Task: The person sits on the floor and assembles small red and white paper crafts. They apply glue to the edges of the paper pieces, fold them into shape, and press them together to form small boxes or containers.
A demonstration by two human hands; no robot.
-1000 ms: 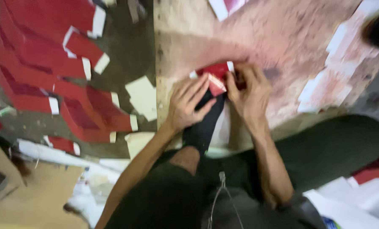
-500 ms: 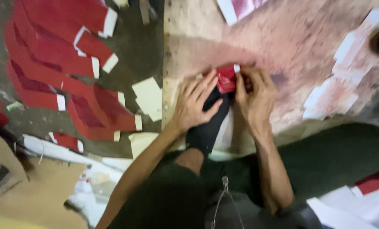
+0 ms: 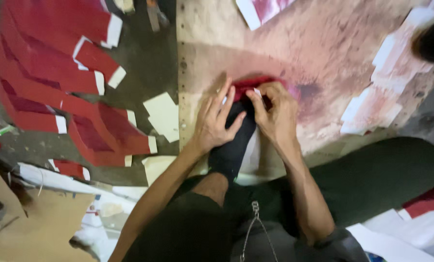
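Observation:
A small red paper piece (image 3: 250,85) with a white edge lies on a pale, red-stained board (image 3: 323,53) on the floor. My left hand (image 3: 216,119) presses flat beside it with fingers spread, fingertips touching the red paper. My right hand (image 3: 274,112) curls over the paper and pinches its edge. A foot in a black sock (image 3: 234,145) sits between my two hands, toes near the paper.
Many red paper strips (image 3: 56,82) with white ends lie spread on the dark floor at left. Loose cream paper scraps (image 3: 162,115) sit near the board's edge. White and pink stained papers (image 3: 372,104) lie at right. Brown cardboard (image 3: 22,228) is at lower left.
The view has shifted slightly. My right hand has closed further over the red paper, hiding most of it, and my left hand stays pressed beside it.

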